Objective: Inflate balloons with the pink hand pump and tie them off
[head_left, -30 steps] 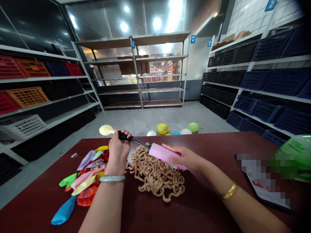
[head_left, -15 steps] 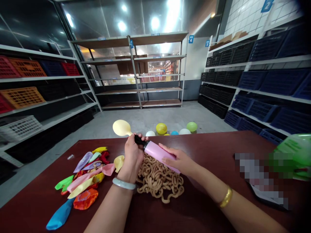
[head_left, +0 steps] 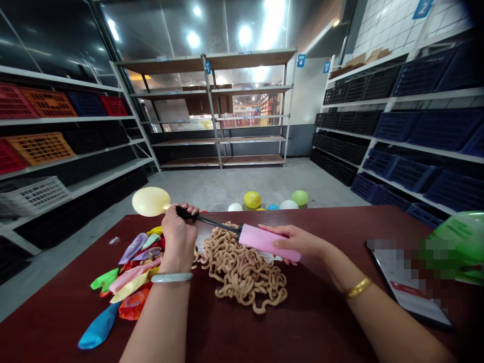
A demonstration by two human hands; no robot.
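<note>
A pink hand pump (head_left: pixel 269 243) with a black rod and black handle is held across the table. My right hand (head_left: pixel 289 242) is closed around its pink barrel. My left hand (head_left: pixel 179 227) grips the black handle end, where a partly filled pale yellow balloon (head_left: pixel 151 201) sticks out to the left. The pump's rod is drawn out between the hands. Below the pump lies a pile of long, thin, tan balloons (head_left: pixel 245 272), some touching each other in coils. Flat, uninflated balloons (head_left: pixel 132 282) in several colours lie left of my left forearm.
The dark red table (head_left: pixel 302 322) bears a phone-like slab (head_left: pixel 412 287), partly blurred, and a green plastic bag (head_left: pixel 461 242) at the right. Several inflated balloons (head_left: pixel 252 199) rest on the floor beyond the far edge. Shelves with crates (head_left: pixel 419 174) stand around.
My left hand has moved left with the handle, drawing the rod out of the barrel. My right hand has shifted slightly right. The pale yellow balloon has moved left and looks larger.
</note>
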